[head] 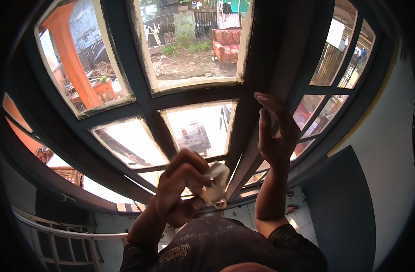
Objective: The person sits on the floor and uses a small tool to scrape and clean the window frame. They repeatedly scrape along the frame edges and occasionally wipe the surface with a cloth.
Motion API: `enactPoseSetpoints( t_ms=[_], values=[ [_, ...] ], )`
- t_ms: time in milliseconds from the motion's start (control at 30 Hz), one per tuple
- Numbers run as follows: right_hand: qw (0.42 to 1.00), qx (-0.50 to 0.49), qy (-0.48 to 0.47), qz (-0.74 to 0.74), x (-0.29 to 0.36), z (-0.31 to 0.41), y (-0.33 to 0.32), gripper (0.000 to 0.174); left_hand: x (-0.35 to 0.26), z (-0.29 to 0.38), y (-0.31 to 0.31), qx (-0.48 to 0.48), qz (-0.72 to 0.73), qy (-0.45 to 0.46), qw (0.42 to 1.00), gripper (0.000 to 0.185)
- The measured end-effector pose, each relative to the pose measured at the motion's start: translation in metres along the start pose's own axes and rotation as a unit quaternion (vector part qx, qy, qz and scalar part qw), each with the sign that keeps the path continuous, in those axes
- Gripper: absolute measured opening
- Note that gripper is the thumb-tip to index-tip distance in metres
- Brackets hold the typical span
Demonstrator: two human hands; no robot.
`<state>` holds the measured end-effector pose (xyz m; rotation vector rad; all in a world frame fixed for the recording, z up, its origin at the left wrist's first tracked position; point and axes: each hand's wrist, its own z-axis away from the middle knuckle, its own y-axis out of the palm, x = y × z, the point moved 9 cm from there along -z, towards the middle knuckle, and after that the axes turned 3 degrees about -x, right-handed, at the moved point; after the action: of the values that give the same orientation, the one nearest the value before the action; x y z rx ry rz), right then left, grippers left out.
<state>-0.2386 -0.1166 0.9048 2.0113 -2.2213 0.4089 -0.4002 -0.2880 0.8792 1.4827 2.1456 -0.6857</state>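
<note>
My left hand point(182, 185) is in front of the lower panes, its fingers bent around a crumpled wad of pale tape point(216, 188), apparently masking tape. The wad is blurred, and a loop hangs from its lower end. Raised beside the dark vertical window post, my right hand point(279, 132) has its thumb and fingers apart and holds nothing; whether it touches the wood cannot be told. Before me stands a dark-painted wooden window frame point(194, 97). Pale tape strips with dark paint smears edge the upper middle pane point(197, 44) and the upper left pane point(88, 57). A lower pane point(204, 125) is edged likewise.
A metal railing or rack point(71, 233) stands low at the left. Small debris point(292, 207) lies on the white tile floor point(301, 216) at the right. A grey and white wall point(350, 190) closes the right side. Outside are a red patterned sofa point(228, 44) and an orange pillar point(70, 57).
</note>
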Motion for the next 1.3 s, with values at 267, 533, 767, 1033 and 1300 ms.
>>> enactPoseSetpoints(
  t_ms=[267, 533, 767, 1033, 1300],
  values=[
    [0.998, -0.011, 0.013, -0.058, 0.012, 0.011, -0.008, 0.032, 0.068, 0.021, -0.003, 0.002, 0.163, -0.150, 0.975, 0.005],
    [0.993, -0.020, -0.112, 0.010, 0.056, -0.042, -0.029, 0.035, 0.171, 0.196, 0.030, -0.096, 0.283, -0.534, 0.791, 0.021],
    [0.981, -0.079, -0.168, 0.057, 0.079, -0.069, -0.023, 0.031, 0.197, 0.270, 0.024, 0.025, 0.218, -0.581, 0.783, 0.032],
    [0.980, -0.025, -0.086, 0.178, 0.040, -0.039, 0.041, 0.029, 0.203, 0.234, 0.031, 0.087, 0.334, -0.542, 0.766, 0.029],
    [0.944, -0.002, -0.091, 0.318, 0.002, -0.028, 0.067, 0.027, 0.224, 0.241, 0.006, 0.125, 0.291, -0.530, 0.787, 0.030]
  ],
)
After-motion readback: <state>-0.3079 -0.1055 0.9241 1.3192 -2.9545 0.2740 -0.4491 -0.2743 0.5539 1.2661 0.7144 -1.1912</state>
